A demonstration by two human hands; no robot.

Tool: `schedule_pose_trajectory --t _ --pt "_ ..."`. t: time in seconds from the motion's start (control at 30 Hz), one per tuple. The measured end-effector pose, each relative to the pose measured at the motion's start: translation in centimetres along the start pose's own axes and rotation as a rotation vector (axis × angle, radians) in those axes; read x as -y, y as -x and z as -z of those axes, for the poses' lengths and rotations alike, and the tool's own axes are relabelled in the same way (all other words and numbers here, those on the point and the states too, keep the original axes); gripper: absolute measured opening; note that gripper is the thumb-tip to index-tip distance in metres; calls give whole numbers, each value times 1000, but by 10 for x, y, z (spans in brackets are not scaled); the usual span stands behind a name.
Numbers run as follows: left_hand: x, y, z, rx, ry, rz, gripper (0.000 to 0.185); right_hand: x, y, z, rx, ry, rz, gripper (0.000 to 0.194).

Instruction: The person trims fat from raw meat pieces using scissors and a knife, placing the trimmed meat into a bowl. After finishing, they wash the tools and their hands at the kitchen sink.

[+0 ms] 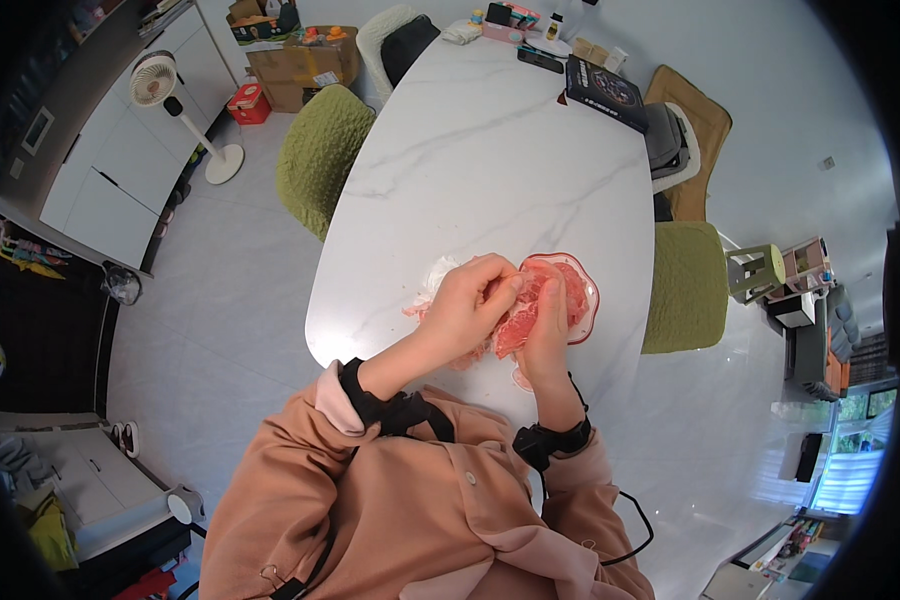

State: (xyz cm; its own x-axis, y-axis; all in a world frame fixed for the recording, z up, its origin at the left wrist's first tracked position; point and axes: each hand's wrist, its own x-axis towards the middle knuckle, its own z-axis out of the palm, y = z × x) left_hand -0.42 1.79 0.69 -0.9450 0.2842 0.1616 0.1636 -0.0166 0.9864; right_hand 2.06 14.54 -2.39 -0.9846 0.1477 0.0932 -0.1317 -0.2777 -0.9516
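Note:
A slab of raw red meat is held up between my two hands. My left hand pinches its upper edge with thumb and fingers. Along the slab's other side, my right hand grips it with the fingers pointing away from me. Just beyond the right hand lies a white plate with a scalloped red rim, bearing more raw meat. Partly hidden under my left hand and forearm are other pieces of meat and a crumpled clear plastic bag. Small scraps dot the tabletop around them.
The white marbled table has green-covered chairs at its left and right. Toward its far end lie a black box and a dark phone-like object. A white standing fan is on the floor at left.

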Motion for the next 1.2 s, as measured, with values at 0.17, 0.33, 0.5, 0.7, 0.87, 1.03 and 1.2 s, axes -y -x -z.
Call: schedule_pose_trajectory --t 0.17,0.33,0.5,0.7,0.87,1.03,1.2 --pt "8 -12 31 -73 216 49 16 15 -13 19 32 -436 -202 41" --pt "8 -6 42 219 -208 210 18 21 -12 27 7 -223 -63 44" --pt "14 -1 23 170 -234 114 15 14 -6 26 126 -41 30 39" --pt "6 1 10 105 -240 -155 15 5 -3 26 103 190 114 39" --pt "-6 7 5 169 -278 -3 14 -4 -6 23 139 342 236 38" --pt "-7 8 3 151 -128 56 13 -1 -1 23 192 301 238 33" --pt "-8 12 2 226 -1 153 6 6 1 13 145 443 271 31"
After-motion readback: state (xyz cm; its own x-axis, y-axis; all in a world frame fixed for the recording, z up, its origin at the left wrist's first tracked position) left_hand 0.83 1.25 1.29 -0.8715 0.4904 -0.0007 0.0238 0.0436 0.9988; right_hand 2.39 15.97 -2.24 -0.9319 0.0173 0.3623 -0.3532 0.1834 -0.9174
